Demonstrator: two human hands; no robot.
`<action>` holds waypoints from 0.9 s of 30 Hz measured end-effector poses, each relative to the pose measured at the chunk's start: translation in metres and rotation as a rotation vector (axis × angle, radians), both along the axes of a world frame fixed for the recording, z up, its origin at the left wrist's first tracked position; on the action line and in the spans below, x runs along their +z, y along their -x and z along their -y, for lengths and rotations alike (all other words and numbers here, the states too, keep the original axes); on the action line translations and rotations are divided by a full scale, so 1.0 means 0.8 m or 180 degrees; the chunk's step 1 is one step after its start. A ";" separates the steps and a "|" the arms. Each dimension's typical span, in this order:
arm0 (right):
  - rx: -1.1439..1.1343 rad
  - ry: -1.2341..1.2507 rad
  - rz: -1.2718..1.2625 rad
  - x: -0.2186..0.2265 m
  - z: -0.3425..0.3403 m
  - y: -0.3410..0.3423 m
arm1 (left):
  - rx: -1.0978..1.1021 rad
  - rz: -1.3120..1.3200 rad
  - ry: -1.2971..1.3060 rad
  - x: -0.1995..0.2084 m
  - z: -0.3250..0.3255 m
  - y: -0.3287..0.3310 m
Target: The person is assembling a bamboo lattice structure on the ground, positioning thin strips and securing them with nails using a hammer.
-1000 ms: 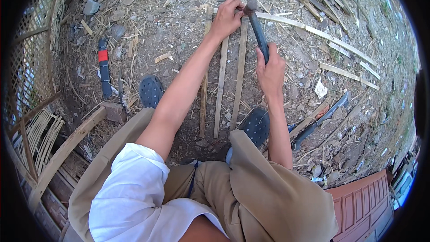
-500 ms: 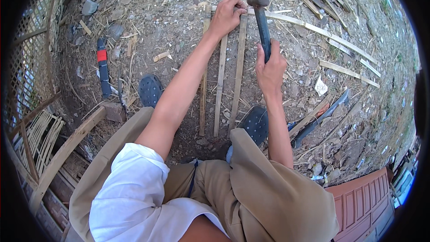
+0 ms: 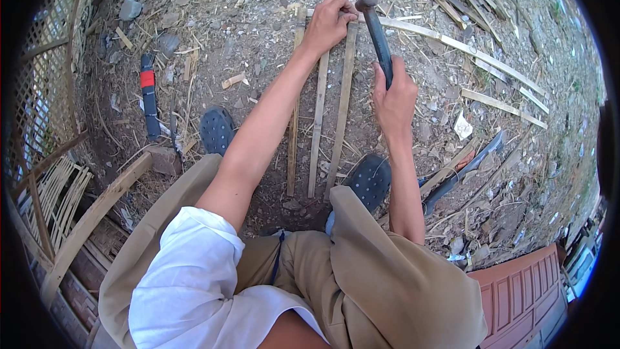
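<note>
My right hand (image 3: 395,100) is wrapped round the handle of a hammer (image 3: 378,39), whose head is raised just right of my left fingertips. My left hand (image 3: 328,24) is closed in a pinch where a pale cross strip (image 3: 475,50) passes over the far ends of upright wooden strips. Whatever lies between those fingertips is too small to make out. Three strips run back toward me: a left strip (image 3: 293,148), a middle strip (image 3: 318,116) and a right strip (image 3: 343,103). My left hand hides part of where they cross.
Loose strips (image 3: 445,0) are piled at the far right. A long blade (image 3: 462,174) lies right of my dark shoe (image 3: 369,181). At left are a dark bundle with a red band (image 3: 149,97), a lattice panel (image 3: 48,58) and a wooden beam (image 3: 97,220). A reddish panel (image 3: 526,291) stands lower right.
My right hand has shifted slightly right, and the hammer leans a little more to the left, its head slightly higher. My left hand stays nearly in place at the crossing.
</note>
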State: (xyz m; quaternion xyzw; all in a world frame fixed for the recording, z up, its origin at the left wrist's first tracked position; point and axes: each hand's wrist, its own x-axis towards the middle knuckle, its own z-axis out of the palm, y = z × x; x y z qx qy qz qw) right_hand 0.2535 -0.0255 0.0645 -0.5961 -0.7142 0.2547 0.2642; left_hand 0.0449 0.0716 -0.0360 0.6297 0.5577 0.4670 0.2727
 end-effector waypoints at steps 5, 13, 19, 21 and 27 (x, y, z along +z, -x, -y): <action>0.0009 0.0043 0.0068 -0.014 0.005 -0.004 | 0.0024 -0.0068 0.0020 0.005 0.001 -0.004; -0.0050 -0.0253 -0.0046 -0.023 0.013 0.005 | -0.0016 -0.0155 0.0046 0.004 0.000 -0.001; -0.0016 -0.0212 -0.0214 -0.006 0.009 0.007 | -0.0037 -0.0119 0.0047 0.004 0.000 0.001; -0.0064 -0.0198 -0.0163 -0.011 0.010 0.009 | -0.0016 -0.0145 0.0043 0.003 0.001 -0.001; -0.0239 0.0051 -0.0341 -0.009 0.012 0.007 | -0.0114 -0.0120 -0.0049 -0.008 -0.003 0.004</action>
